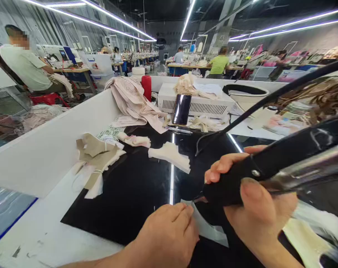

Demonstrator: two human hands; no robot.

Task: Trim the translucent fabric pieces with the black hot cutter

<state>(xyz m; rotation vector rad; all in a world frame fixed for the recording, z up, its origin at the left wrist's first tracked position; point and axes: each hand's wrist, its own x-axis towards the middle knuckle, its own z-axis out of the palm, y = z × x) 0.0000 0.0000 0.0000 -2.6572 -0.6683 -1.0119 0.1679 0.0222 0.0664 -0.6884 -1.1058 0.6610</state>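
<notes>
My left hand (169,232) rests low on the glossy black work surface (130,197), fingers curled together at the left edge of a thin, sheer pale fabric piece (209,225). The fingertips are partly hidden. Wrapped around a black handheld tool (233,180) is my right hand (258,212), its thumb on the near side and fingers on the far side. The tool has a thick cable and a silvery metal part. Its narrow tip meets the upper part of the sheer piece; whether they touch I cannot tell. Beyond lies a stack of cream cut pieces (170,155).
Tied beige cut pieces (99,152) lie at left by a pinkish bundle (135,140). A phone (181,109) leans on a white vented box (197,104), behind a pen (178,130). Pink fabric (132,96) drapes beside a red cone (146,87). White side wall (51,149); people sit at machines beyond.
</notes>
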